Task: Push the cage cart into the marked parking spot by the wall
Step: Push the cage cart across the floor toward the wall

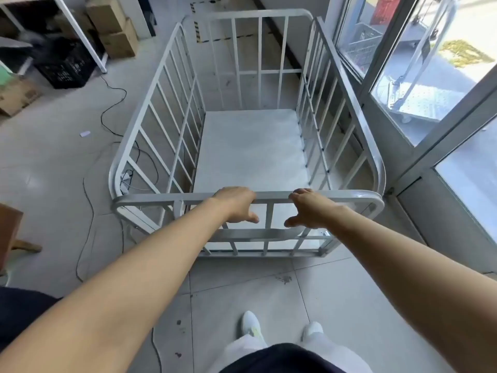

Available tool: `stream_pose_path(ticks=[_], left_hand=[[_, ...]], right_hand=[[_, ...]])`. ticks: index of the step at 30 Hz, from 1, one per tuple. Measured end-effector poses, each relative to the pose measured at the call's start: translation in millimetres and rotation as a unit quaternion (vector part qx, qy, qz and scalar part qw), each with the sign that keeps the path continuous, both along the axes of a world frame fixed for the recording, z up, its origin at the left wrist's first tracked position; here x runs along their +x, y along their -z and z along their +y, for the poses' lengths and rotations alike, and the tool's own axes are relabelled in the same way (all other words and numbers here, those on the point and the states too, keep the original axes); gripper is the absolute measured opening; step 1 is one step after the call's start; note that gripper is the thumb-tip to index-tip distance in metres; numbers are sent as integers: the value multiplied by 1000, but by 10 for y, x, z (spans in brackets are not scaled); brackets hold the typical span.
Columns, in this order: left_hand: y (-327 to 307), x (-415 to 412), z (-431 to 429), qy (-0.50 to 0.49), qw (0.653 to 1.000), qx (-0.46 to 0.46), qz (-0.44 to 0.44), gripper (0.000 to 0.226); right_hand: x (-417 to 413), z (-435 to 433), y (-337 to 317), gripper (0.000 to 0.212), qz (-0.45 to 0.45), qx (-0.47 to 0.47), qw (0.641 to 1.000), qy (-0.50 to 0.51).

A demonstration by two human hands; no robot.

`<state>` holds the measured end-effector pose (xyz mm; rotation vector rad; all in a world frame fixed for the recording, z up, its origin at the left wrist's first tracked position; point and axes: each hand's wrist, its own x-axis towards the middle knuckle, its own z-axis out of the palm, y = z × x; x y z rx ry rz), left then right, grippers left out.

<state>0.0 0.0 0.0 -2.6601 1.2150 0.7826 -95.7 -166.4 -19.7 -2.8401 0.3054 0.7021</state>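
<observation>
Both grips, left hand (238,204) and right hand (309,207), clenched on cart (250,152) top rail nearest; stiff, light, rolling easily.

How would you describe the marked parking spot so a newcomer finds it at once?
Look past the far end of the white cage cart, along the wall by the glass door. The marked parking spot is the floor patch edged with yellow-and-black striped tape, unlike the plain grey tiles around it.

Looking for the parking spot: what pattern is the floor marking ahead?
Black-and-yellow striped tape outlining a rectangle, seen in the head view beyond the cart.
</observation>
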Motion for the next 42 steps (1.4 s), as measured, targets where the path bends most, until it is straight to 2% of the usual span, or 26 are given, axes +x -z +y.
stream_pose_path(ticks=[3,8,14,18,26,31,36,39,42], left_hand=[[138,-29,9,14,999,28,-13,69],[346,-28,30,-11,997,72,7,109],[465,-79,-108,-27,997,73,-2,126],[461,-35,-169,-25,996,87,-5,130],[496,-28,-261,-25,997,62,-30,124],[466,-27,-413,-57,996,63,7,128],[467,113,-651,-64,997,48,9,127],[487,187,-722,-66,998,17,-16,119],[540,228,-706,-91,996,-2,-23,96]], right_hand=[[-10,7,141,80,9,-10,1000,-7],[-38,-106,241,98,10,-10,1000,-7],[-26,-345,377,118,18,20,1000,7],[10,-384,400,123,26,23,999,-15],[81,-446,460,133,47,20,997,-61],[173,-654,436,134,67,1,996,-59],[273,-841,375,123,56,-35,995,-69],[300,-892,392,90,9,-41,992,-118],[333,-923,471,48,25,-32,986,-162]])
